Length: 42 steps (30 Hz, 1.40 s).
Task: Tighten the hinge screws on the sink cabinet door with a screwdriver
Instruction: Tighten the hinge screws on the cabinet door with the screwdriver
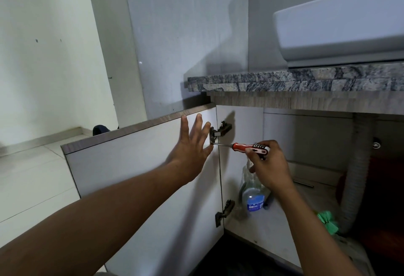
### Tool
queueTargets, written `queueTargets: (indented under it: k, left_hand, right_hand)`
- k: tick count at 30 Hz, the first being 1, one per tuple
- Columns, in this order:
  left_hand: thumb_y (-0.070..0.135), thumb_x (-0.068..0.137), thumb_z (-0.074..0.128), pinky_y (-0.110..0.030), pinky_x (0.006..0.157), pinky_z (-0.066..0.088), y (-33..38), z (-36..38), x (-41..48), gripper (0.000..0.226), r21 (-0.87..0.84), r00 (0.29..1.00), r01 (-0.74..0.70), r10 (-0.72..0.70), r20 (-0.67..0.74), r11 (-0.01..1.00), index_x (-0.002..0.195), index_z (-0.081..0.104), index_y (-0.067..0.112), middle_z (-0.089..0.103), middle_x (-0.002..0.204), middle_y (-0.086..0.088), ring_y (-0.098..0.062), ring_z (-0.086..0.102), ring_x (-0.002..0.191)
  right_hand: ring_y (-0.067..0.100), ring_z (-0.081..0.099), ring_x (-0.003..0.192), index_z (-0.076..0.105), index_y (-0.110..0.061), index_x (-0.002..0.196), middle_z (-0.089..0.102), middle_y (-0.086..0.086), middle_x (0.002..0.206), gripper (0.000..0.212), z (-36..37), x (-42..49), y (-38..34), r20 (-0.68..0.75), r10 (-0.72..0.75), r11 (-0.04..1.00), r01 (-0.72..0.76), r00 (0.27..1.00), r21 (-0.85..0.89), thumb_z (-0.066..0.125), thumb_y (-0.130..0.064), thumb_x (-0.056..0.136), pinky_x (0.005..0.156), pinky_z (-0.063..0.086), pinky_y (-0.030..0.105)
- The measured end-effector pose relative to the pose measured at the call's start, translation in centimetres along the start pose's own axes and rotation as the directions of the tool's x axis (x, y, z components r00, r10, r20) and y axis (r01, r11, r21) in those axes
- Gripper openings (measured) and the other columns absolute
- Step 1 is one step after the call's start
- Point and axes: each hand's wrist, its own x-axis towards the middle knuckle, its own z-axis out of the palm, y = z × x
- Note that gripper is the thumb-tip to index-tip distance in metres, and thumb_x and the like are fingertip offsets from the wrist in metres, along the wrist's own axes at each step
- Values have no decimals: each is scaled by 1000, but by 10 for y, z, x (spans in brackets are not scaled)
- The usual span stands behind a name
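Left hand (192, 147) flat, fingers spread, pressing inner face of open cabinet door (131, 177). Right hand (267, 166) wrapped round red screwdriver (249, 148) handle, tip at upper hinge (219, 131). Lower hinge (225, 212) below. Bottle (254, 199), drain hose (358, 177) inside cabinet; sink (341, 24) above.

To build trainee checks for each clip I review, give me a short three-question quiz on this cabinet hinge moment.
1. True or false: the cabinet door is shut.
2. The left hand is A) curled into a fist B) spread flat against the door C) out of view.
3. Which hinge does the tip of the screwdriver in the right hand meet?
Key: 1 false, it stands open. 2 B. 3 the upper hinge.
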Motion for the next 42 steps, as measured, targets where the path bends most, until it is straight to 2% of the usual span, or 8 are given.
queueTargets:
  k: [4, 9, 14, 24, 30, 35, 39, 42]
  left_hand:
    - [64, 95, 45, -88, 99, -12, 0, 0, -1, 79, 12, 1000, 2, -2, 7, 1000, 160, 10, 35, -18, 163, -31, -66, -23, 141]
    - [64, 94, 46, -88, 99, -13, 0, -2, -1, 80, 11, 1000, 5, -5, 13, 1000, 160, 10, 35, -18, 163, -31, -65, -23, 141]
    - [62, 94, 47, -88, 99, -11, -1, -2, -2, 79, 12, 1000, 3, -3, 9, 1000, 159, 11, 35, -17, 163, -32, -66, -22, 141]
    - [62, 92, 49, -84, 104, -15, 15, 14, -14, 75, -71, 998, -60, 58, -32, 996, 157, 26, 32, -5, 165, -30, -63, -19, 144]
    - [62, 95, 43, -81, 101, -25, 70, 38, -40, 78, -124, 972, -225, 231, 40, 966, 159, 19, 26, -2, 167, -25, -55, -17, 149]
    - [63, 94, 47, -79, 97, -32, 124, 62, -72, 84, -166, 921, -345, 367, 130, 924, 160, 17, 21, -2, 168, -21, -53, -19, 149]
    - [63, 93, 50, -80, 94, -32, 157, 77, -83, 83, -158, 896, -375, 401, 191, 913, 159, 21, 22, -1, 169, -19, -57, -24, 145]
    - [65, 92, 47, -83, 94, -29, 174, 85, -79, 85, -132, 897, -368, 389, 210, 920, 160, 17, 23, -3, 169, -17, -59, -27, 143]
  right_hand:
    - [23, 67, 62, 55, -7, 107, 68, 11, 84, 38, 0, -5, -1, 0, -16, 1000, 16, 1000, -10, 63, -40, 91, 42, 44, 14]
    - [23, 69, 66, 47, -12, 114, 67, 10, 91, 32, -4, -4, 0, 70, 11, 996, -17, 997, 87, 66, -25, 91, 57, 56, 31]
    - [20, 67, 58, 57, -7, 104, 69, 11, 75, 34, 3, -3, 6, -31, 2, 999, -1, 1000, 39, 62, -38, 92, 42, 45, 17]
    - [18, 69, 70, 62, -15, 96, 70, 2, 81, 19, 10, -11, 26, -313, 82, 981, -21, 946, 194, 74, -20, 82, 62, 61, 38]
    - [-1, 63, 57, 63, -14, 85, 67, -4, 71, 13, 19, -39, 86, -357, 133, 972, -52, 924, 228, 74, -9, 78, 51, 50, 19]
    - [31, 68, 72, 63, -14, 89, 70, 10, 81, 14, 42, -81, 165, -306, 339, 930, -268, 890, 252, 74, -11, 80, 68, 59, 48]
    - [20, 67, 66, 61, -23, 83, 69, 4, 79, 19, 51, -111, 203, -299, 360, 924, -294, 884, 244, 73, -10, 81, 49, 50, 19]
    - [15, 68, 65, 62, -27, 88, 69, -3, 84, 17, 54, -120, 221, -228, 411, 896, -345, 883, 278, 72, -14, 85, 47, 48, 14]
